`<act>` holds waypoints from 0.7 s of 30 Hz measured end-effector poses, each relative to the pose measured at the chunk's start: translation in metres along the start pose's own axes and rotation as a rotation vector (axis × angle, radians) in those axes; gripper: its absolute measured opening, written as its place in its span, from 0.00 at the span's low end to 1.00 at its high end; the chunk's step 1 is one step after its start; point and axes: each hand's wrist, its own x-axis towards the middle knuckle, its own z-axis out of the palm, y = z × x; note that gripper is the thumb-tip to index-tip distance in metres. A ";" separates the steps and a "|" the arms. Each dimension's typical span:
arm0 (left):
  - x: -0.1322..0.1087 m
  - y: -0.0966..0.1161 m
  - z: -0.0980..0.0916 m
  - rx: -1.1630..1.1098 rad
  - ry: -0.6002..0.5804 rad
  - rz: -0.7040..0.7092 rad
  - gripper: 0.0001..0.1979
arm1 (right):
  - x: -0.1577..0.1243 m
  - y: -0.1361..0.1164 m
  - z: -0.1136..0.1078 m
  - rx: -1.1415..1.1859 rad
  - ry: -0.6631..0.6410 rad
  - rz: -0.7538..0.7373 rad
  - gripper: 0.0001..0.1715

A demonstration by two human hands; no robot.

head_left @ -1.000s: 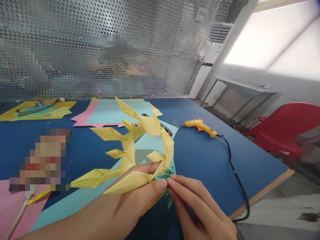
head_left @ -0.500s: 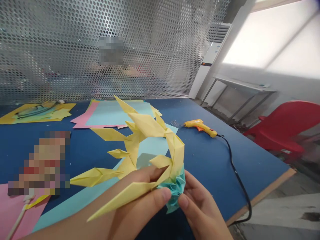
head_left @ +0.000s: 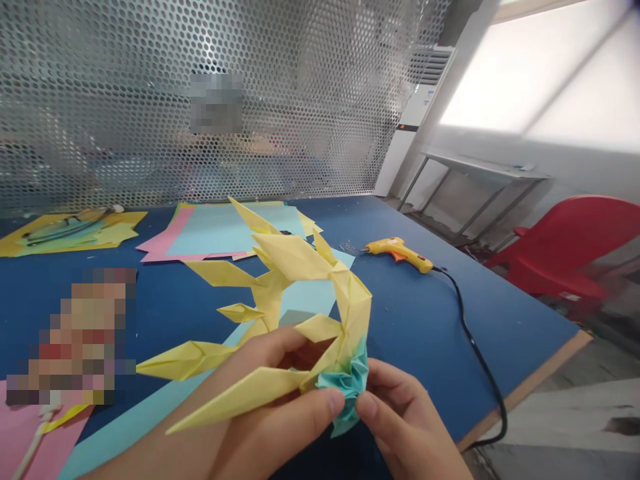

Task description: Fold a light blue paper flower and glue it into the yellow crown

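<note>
Both hands hold a folded yellow paper ring (head_left: 354, 293) with long pointed spikes, raised above the table. A crumpled-looking turquoise folded paper piece (head_left: 353, 380) sits at its lower right end. My left hand (head_left: 295, 417) reaches through the ring's spikes, its thumb pressing the turquoise piece from the left and its other fingers partly hidden behind the yellow paper. My right hand (head_left: 405, 413) is closed on the turquoise piece from the right, thumb in front and fingers behind.
A yellow glue gun (head_left: 399, 255) lies on the blue table (head_left: 425, 333), its black cord running over the right edge. Paper sheets (head_left: 225, 230) are stacked at the back. A blurred-out item (head_left: 80, 333) lies left. A red chair (head_left: 575, 247) stands right, a perforated metal panel (head_left: 300, 100) behind.
The hands and the paper ring have dipped slightly, with a small tilt. Both thumbs keep their place on the turquoise piece. The camera view has shifted a little.
</note>
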 end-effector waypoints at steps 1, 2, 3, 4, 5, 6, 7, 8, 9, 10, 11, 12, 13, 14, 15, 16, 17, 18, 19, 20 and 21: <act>0.000 0.002 -0.001 0.022 -0.009 -0.010 0.13 | 0.000 -0.001 0.001 -0.006 -0.015 -0.003 0.14; 0.001 0.003 -0.002 0.059 -0.024 -0.003 0.10 | 0.001 -0.001 0.001 -0.013 -0.045 -0.005 0.14; 0.002 0.005 -0.003 0.100 -0.039 0.018 0.07 | 0.001 -0.002 0.002 -0.022 -0.073 -0.008 0.14; 0.003 0.006 -0.003 0.136 -0.055 0.046 0.05 | 0.002 -0.003 0.003 -0.031 -0.095 -0.011 0.14; 0.005 0.007 -0.004 0.155 -0.070 0.075 0.04 | 0.003 -0.004 0.004 -0.041 -0.112 -0.015 0.14; 0.006 0.007 -0.004 0.164 -0.083 0.103 0.04 | 0.003 -0.004 0.004 -0.052 -0.121 -0.021 0.14; 0.007 0.007 -0.004 0.164 -0.091 0.118 0.04 | 0.004 -0.005 0.004 -0.064 -0.125 -0.028 0.14; 0.007 0.007 -0.004 0.164 -0.095 0.125 0.04 | 0.004 -0.005 0.004 -0.078 -0.121 -0.036 0.15; 0.007 0.006 -0.003 0.164 -0.093 0.124 0.04 | 0.003 -0.005 0.004 -0.095 -0.114 -0.042 0.15; 0.006 0.006 -0.003 0.175 -0.091 0.125 0.04 | 0.003 -0.004 0.003 -0.115 -0.105 -0.048 0.16; 0.005 0.006 -0.002 0.196 -0.082 0.123 0.04 | 0.002 -0.004 0.003 -0.135 -0.092 -0.053 0.16; 0.004 0.007 -0.002 0.218 -0.069 0.112 0.04 | 0.001 -0.004 0.002 -0.155 -0.076 -0.057 0.16; 0.003 0.007 -0.002 0.239 -0.053 0.091 0.05 | 0.000 -0.003 0.001 -0.171 -0.061 -0.066 0.16; 0.003 0.007 -0.002 0.260 -0.039 0.074 0.05 | 0.000 -0.002 0.000 -0.185 -0.053 -0.080 0.16; 0.003 0.006 -0.002 0.273 -0.027 0.061 0.05 | -0.001 -0.002 -0.001 -0.195 -0.047 -0.096 0.15; 0.004 0.005 -0.002 0.276 -0.023 0.057 0.04 | -0.002 -0.001 -0.002 -0.202 -0.037 -0.109 0.15; 0.006 0.003 -0.002 0.271 -0.026 0.055 0.04 | -0.002 0.000 -0.003 -0.209 -0.030 -0.121 0.15; 0.007 0.001 -0.002 0.262 -0.028 0.068 0.04 | -0.002 0.000 -0.003 -0.215 -0.022 -0.131 0.15; 0.009 -0.001 -0.002 0.252 -0.020 0.090 0.04 | -0.002 0.001 -0.003 -0.219 -0.015 -0.136 0.15; 0.010 -0.004 -0.002 0.243 -0.011 0.106 0.04 | -0.001 0.001 -0.004 -0.221 -0.011 -0.136 0.16; 0.011 -0.006 -0.002 0.232 0.012 0.133 0.05 | -0.001 0.001 -0.003 -0.222 -0.017 -0.131 0.16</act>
